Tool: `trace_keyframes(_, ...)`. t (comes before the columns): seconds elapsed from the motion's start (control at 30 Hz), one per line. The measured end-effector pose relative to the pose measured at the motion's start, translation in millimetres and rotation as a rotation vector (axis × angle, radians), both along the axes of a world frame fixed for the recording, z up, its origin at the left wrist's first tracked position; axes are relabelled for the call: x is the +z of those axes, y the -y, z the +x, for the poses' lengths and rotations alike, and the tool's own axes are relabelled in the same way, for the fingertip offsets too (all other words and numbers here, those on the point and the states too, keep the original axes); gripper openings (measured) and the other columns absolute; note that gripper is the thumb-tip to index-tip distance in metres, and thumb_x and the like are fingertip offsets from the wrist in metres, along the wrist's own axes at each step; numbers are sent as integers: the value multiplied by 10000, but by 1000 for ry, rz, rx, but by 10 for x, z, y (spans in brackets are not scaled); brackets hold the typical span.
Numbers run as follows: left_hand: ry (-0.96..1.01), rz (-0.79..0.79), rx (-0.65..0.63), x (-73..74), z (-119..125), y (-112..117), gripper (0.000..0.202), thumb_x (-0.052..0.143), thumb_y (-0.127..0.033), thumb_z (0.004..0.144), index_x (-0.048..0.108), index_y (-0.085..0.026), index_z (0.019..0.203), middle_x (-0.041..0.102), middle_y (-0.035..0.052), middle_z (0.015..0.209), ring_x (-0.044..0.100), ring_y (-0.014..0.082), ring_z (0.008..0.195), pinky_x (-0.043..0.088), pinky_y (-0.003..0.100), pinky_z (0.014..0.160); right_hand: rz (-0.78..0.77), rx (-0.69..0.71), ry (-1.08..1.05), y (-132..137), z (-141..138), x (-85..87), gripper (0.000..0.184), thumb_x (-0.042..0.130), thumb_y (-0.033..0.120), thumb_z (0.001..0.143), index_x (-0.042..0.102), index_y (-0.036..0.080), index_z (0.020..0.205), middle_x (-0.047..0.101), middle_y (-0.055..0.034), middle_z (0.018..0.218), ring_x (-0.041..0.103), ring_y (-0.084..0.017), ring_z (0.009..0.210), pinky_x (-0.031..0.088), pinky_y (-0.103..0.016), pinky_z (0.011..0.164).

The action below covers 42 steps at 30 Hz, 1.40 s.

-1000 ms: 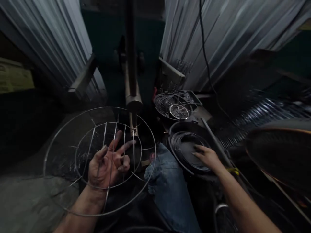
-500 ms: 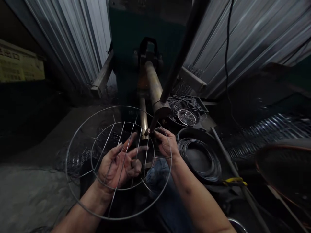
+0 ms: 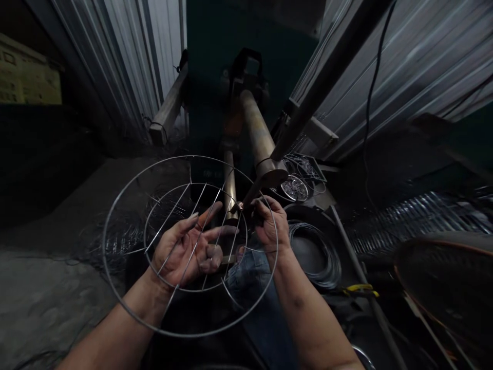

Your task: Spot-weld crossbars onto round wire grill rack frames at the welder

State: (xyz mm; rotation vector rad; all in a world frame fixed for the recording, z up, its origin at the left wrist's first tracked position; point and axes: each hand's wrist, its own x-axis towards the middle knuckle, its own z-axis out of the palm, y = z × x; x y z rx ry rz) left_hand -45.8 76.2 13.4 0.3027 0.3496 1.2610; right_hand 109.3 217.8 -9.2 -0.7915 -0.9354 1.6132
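A round wire rack (image 3: 188, 336), two concentric rings with straight cross wires, lies level in front of me. Beneath it my left hand (image 3: 188, 246) is palm up, with thumb and forefinger stretched out and other fingers partly curled. Wires cross over its palm. My right hand (image 3: 271, 223) pinches at the rack's right far edge, thumb and forefinger together; the exact contact is in shadow. Between the hands, the inner ring's far right side meets a small coppery tip (image 3: 241, 206) of a machine with a thick upper metal arm (image 3: 260, 128) and a thinner lower arm (image 3: 230, 180).
A coil of wire (image 3: 327, 262) lies in a dark round container at right, near yellow-handled pliers (image 3: 360, 290). Behind it stands a tray of loose wire pieces (image 3: 295, 187). A dark slanting bar (image 3: 327, 72) crosses above the machine. Tangled wire (image 3: 123, 231) lies at left; a yellow crate (image 3: 29, 72) stands farther back.
The rack has turned slightly, its cross wires shifting against the rings. Both hands stay close to it, the right one a little higher and more curled. The view has shifted slightly.
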Motion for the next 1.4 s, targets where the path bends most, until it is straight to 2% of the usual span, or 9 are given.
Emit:
trace_keyframes(0.37, -4, 69, 8, -49, -59, -32, 567, 354, -400, 914, 254, -263, 1455, 493, 225, 1305, 626, 206, 631, 406, 255, 491, 33, 62, 54, -65, 34, -2, 282, 846, 297, 519, 662, 192, 705, 631, 14, 642, 537, -111, 546, 444, -231, 529)
trace_keyframes(0.57, -39, 85, 34, -19, -84, -71, 567, 391, -373, 889, 306, -238, 1432, 482, 237, 1314, 614, 191, 603, 351, 216, 447, 20, 90, 37, -108, 43, 8, 269, 849, 277, 513, 678, 185, 698, 640, 6, 650, 541, -109, 558, 437, -224, 539)
trace_keyframes(0.8, -51, 81, 46, -3, -110, -160, 607, 375, -393, 889, 259, -213, 1458, 407, 257, 1385, 601, 177, 584, 312, 208, 424, 59, 114, 46, -152, 29, 44, 239, 829, 267, 523, 679, 179, 687, 617, 11, 606, 496, -89, 491, 406, -212, 485)
trace_keyframes(1.2, -6, 119, 45, -48, -136, -176, 516, 351, -402, 914, 389, -205, 1388, 380, 242, 1417, 611, 183, 611, 338, 203, 429, 91, 113, 74, -202, 48, 9, 283, 850, 295, 525, 668, 171, 701, 595, 23, 574, 484, -69, 437, 385, -161, 412)
trace_keyframes(1.4, -10, 111, 47, -22, -121, -212, 454, 365, -391, 919, 470, -206, 1320, 448, 214, 1376, 621, 196, 607, 319, 194, 425, 57, 158, 134, -207, 81, 33, 287, 840, 339, 562, 652, 165, 691, 540, 32, 498, 395, -60, 362, 266, -147, 315)
